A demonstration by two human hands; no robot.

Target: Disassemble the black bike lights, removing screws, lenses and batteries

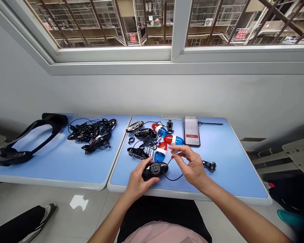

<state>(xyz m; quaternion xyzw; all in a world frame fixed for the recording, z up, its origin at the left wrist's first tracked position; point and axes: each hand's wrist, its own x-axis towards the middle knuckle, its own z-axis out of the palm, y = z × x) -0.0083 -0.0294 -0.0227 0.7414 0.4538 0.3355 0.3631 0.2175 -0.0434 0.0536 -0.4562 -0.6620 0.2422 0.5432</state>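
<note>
My left hand (142,177) is closed around the left end of a black oval housing (155,169) and steadies it against the table's front part. The housing lies with a round, ridged mount facing up. Between its thumb and fingers, my right hand (190,165) pinches a small screwdriver (172,156) with a reddish, see-through handle. Its thin shaft slants down toward the housing's right end; whether the tip touches is too small to tell. A black cable (173,180) loops from the housing under my right hand. Just beyond lie red-and-blue light covers (160,152).
Opened black housings (138,153), batteries (150,151) and a black ring (131,139) lie at the back left. A phone (192,135) and a black clamp (209,166) are to the right. The left table bears assembled lights (93,131) and a black headset (27,148).
</note>
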